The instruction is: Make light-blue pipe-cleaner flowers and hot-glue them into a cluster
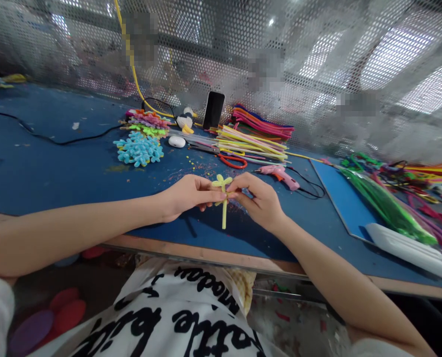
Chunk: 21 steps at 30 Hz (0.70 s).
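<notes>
A pale yellow pipe-cleaner flower [223, 194] with looped petals and a hanging stem is held over the blue table [57, 168]. My left hand [186, 197] pinches it from the left with its fingers closed on the twisted middle. From the right, my right hand [258, 199] pinches the same spot, fingers pressed together on it. Both hands hover just above the near part of the table.
Behind the hands lie red-handled scissors [230, 159], a pink glue gun [280, 176] with its cord, a pile of coloured pipe cleaners [254, 136], finished blue flowers [139, 149], a phone [213, 110] standing upright and a white earbud case [177, 142]. Green pipe cleaners [384, 203] lie right.
</notes>
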{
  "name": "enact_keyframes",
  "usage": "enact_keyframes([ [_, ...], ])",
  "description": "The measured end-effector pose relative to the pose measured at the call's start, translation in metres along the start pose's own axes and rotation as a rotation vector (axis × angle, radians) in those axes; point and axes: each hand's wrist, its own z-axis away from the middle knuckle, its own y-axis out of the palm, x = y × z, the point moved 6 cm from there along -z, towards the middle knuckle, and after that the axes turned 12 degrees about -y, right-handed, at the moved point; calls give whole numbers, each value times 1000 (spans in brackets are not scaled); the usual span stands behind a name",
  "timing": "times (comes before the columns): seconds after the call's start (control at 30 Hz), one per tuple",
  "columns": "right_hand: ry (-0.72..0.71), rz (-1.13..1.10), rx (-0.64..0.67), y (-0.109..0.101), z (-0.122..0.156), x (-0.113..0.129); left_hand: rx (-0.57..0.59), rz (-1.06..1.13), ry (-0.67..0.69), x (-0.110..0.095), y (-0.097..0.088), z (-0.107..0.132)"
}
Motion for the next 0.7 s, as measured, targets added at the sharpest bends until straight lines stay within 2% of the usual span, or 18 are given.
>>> enact_keyframes([
  [0.17,-40,46,67,3,-2,4,-38,-190,103,-5,-4,0],
  [0.3,-31,95,95,5,-1,4,-82,-403,242,-16,-6,5],
  [0.5,11,209,54,9,2,8,-294,-781,486,-29,-5,17],
  [0.57,114,216,3,11,4,7,-371,-893,549,-29,-3,19],
  [0.63,301,143,-51,12,7,0,-426,-972,576,-28,-1,19],
  [0.7,513,-21,-84,15,13,-9,-448,-982,571,-28,-1,19],
])
